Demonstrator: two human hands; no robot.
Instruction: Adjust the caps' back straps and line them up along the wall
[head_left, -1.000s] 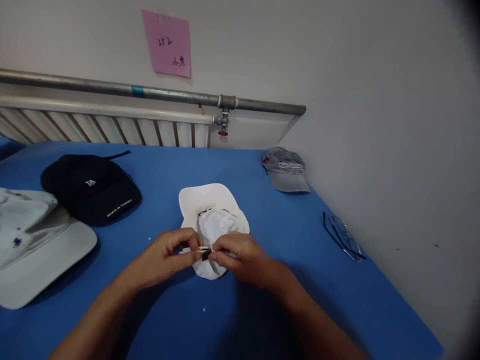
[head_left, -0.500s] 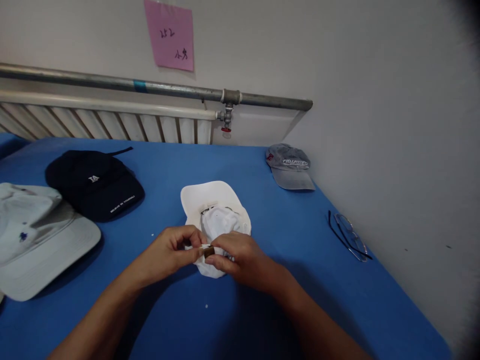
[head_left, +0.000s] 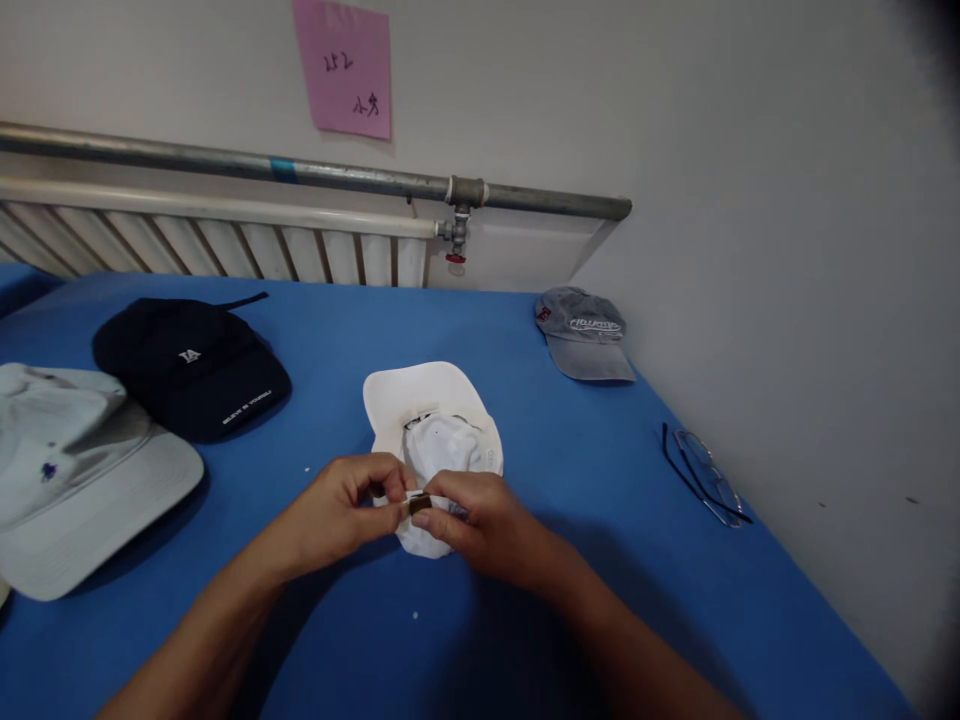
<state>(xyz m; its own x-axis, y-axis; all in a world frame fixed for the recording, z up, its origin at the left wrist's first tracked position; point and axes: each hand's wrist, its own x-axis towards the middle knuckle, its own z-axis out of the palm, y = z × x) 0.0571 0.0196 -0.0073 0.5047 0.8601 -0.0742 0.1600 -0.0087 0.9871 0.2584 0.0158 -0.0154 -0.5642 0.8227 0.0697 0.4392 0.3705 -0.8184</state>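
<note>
A white baseball cap [head_left: 416, 393] lies upside down on the blue table, its brim pointing away from me and its inside showing. At its near edge is the back strap with a dark brass-coloured buckle [head_left: 420, 503]. My left hand [head_left: 341, 510] pinches the white strap just left of the buckle between thumb and fingers. My right hand [head_left: 484, 520] grips the strap and buckle from the right, thumb below and forefinger above. Parts of the strap are hidden under the fingers of both hands.
To the left are a navy cap [head_left: 180, 365] and a pale grey cap [head_left: 97, 470]. A grey cap [head_left: 589, 335] sits at the back right by the wall, with eyeglasses [head_left: 705, 480] nearer me. A radiator [head_left: 262, 250] and metal pipe [head_left: 360, 178] run behind the blue table [head_left: 337, 640].
The view has shifted very slightly. More of the buckle shows between my fingertips; both hands keep their hold on the strap.
</note>
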